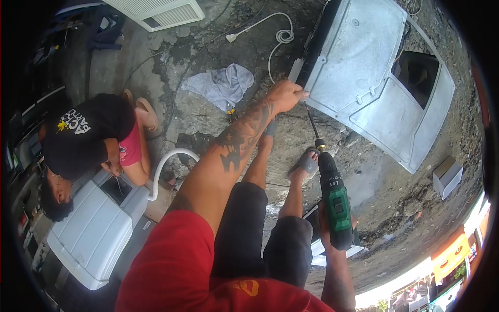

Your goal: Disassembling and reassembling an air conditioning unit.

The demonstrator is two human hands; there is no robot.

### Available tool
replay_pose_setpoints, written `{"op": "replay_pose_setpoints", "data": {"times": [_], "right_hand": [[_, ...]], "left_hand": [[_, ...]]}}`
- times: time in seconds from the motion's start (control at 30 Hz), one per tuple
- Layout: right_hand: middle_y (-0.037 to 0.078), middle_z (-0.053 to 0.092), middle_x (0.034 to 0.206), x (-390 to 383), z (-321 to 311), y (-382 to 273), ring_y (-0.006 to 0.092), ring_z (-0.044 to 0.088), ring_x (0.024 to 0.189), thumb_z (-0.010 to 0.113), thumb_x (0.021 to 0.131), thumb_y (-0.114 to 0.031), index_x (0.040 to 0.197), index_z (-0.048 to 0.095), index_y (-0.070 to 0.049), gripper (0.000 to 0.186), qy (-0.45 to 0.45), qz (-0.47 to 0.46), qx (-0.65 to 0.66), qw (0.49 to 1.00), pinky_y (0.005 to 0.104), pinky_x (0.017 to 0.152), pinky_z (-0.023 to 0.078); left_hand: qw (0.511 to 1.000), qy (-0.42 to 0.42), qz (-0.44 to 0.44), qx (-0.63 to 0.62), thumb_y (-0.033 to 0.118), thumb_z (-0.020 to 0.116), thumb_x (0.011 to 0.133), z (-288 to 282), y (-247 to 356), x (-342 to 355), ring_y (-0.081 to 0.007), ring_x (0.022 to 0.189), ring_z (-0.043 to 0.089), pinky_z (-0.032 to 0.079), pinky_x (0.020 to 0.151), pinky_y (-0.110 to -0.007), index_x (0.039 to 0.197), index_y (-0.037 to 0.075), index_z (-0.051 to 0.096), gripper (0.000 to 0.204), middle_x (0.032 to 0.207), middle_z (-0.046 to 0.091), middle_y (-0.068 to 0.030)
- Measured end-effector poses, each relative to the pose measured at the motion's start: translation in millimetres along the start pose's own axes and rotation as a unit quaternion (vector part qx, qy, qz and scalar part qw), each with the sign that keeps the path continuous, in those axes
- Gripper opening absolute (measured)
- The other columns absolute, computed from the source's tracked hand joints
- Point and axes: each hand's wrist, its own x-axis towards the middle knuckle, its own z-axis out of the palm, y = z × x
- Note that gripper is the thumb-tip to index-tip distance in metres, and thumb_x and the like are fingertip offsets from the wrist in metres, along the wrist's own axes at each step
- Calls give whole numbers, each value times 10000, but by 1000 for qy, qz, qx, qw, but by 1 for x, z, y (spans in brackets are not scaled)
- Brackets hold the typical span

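My right hand [326, 224] is wrapped round the grip of a green and black cordless drill [337, 205]. A long thin screwdriver bit [312, 122] extends from its chuck, the tip close to the near left corner of a grey metal appliance panel [353, 57]. At that corner my left hand [287, 96] is closed, thumb and fingers pinched on the panel's edge. The panel has a squarish dark opening on its right part. Whether the bit sits in a screw is too small to tell, and the far side of the left fingers is hidden.
To the left a co-worker [83, 130] bends over a white plastic appliance [93, 229] with a white hose [166, 161]. A grey cloth [223, 86], a white cord [278, 39] and a louvered white panel [156, 10] lie ahead. A small box [448, 178] stands right.
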Motion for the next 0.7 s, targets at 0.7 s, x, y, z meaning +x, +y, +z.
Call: {"op": "replay_pose_setpoints", "data": {"times": [0.7], "right_hand": [[115, 587, 835, -22, 82, -80, 320, 622, 736, 620, 788, -90, 1208, 586, -76, 422, -1, 74, -219, 973, 414, 649, 488]], "left_hand": [[847, -111, -283, -435, 605, 520, 939, 18, 44, -112, -96, 525, 477, 416, 529, -251, 862, 87, 615, 533, 697, 591, -7]]}}
